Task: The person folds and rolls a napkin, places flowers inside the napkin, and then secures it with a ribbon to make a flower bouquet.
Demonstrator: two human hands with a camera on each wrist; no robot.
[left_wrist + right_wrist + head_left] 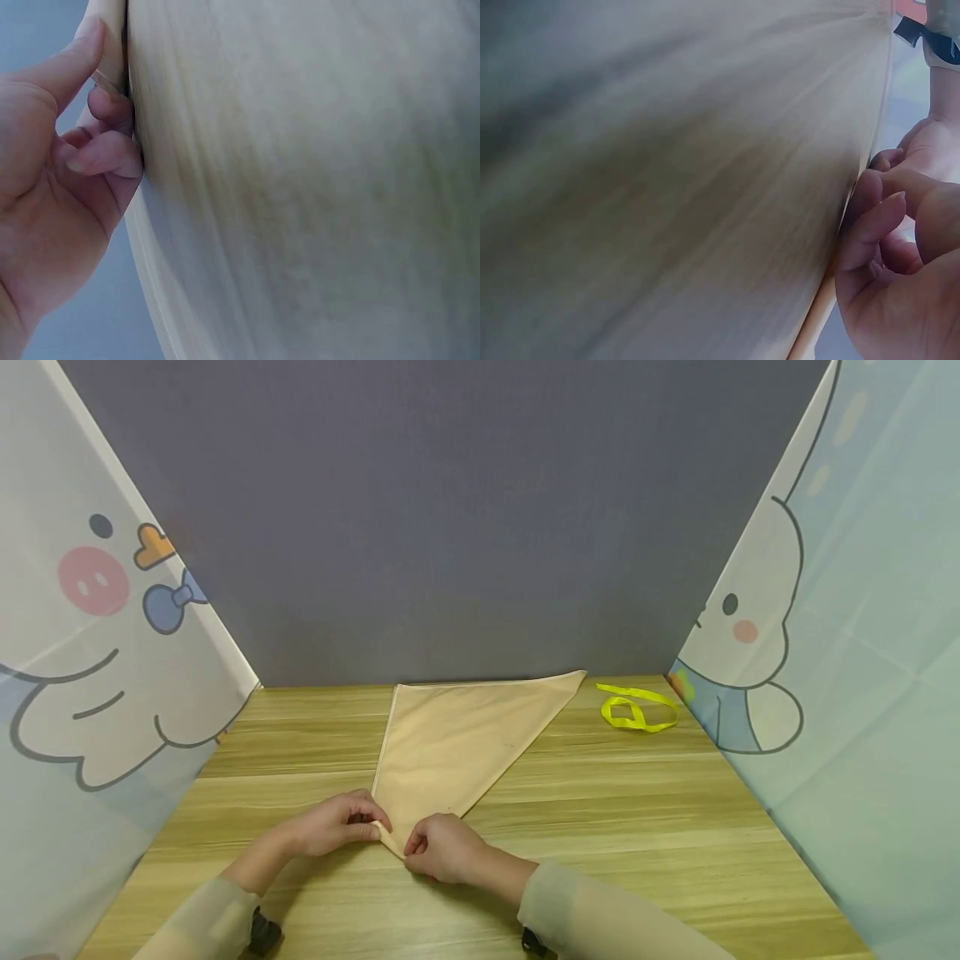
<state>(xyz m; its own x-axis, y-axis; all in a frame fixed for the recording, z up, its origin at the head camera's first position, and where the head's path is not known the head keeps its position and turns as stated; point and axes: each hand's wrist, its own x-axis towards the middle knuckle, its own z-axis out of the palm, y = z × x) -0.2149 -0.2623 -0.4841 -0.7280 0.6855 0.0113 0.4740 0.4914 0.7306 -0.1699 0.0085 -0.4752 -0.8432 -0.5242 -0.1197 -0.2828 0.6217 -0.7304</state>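
A pale peach cloth (457,735), folded into a triangle-like shape, lies on the wooden table, its long slanting edge on the right. At its near corner a narrow strip is turned up. My left hand (333,825) pinches the left end of that strip between thumb and fingers; the left wrist view shows the thumb of the hand (60,165) on the cloth edge (112,45). My right hand (447,850) pinches the strip's right end, close beside the left. In the right wrist view, curled fingers of the hand (900,262) hide most of the grip.
A yellow ribbon (637,714) lies loosely looped at the back right of the table (600,852). A grey panel (450,527) stands along the back edge, and printed cartoon sheets (97,652) slope up on both sides.
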